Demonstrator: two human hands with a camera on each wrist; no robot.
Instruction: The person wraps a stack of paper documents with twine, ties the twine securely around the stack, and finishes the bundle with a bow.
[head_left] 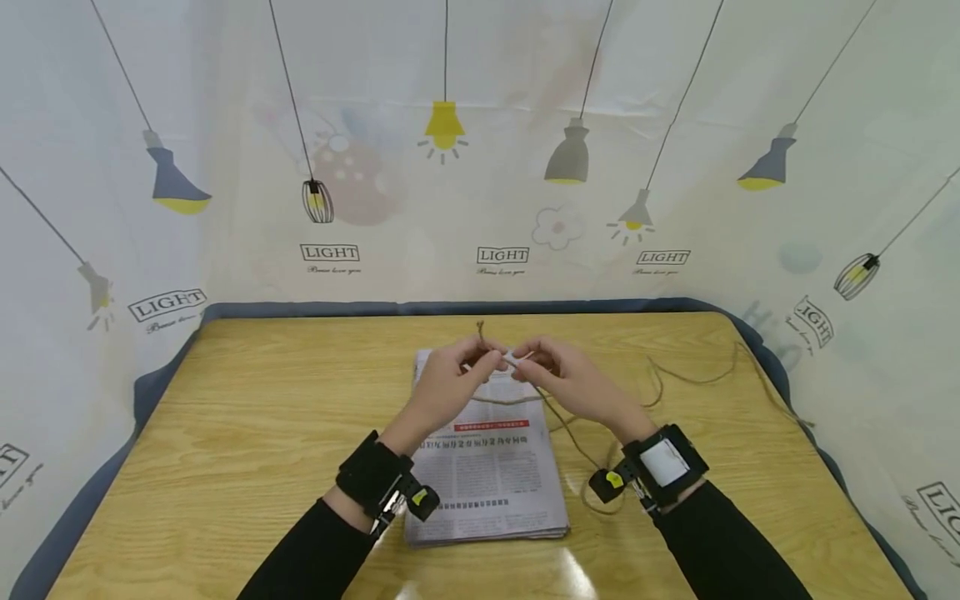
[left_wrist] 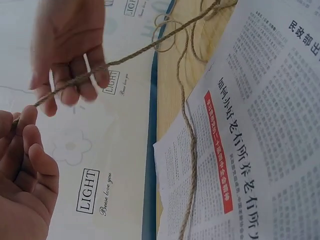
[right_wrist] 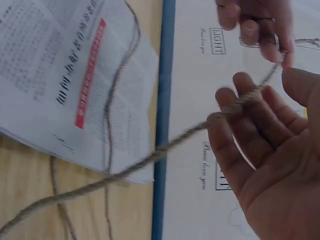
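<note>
A thin brown twine rope [head_left: 564, 427] is raised over a stack of newspapers [head_left: 487, 475] on the table. My left hand [head_left: 448, 379] pinches it between thumb and forefinger, close to an end that sticks up. Beside it, my right hand [head_left: 573, 383] has loosely bent fingers. In the right wrist view the rope [right_wrist: 140, 165] runs across the fingers of that hand, while the thumb stays apart from it. From the hands the rope slopes down toward the right side of the papers. Another stretch of rope [left_wrist: 193, 165] crosses the upper part of the newspapers.
The rest of the rope lies in loose loops on the wooden table [head_left: 247, 450], right of the papers, and trails to the table's right edge. A pale curtain [head_left: 480, 192] printed with lamps hangs behind and at both sides.
</note>
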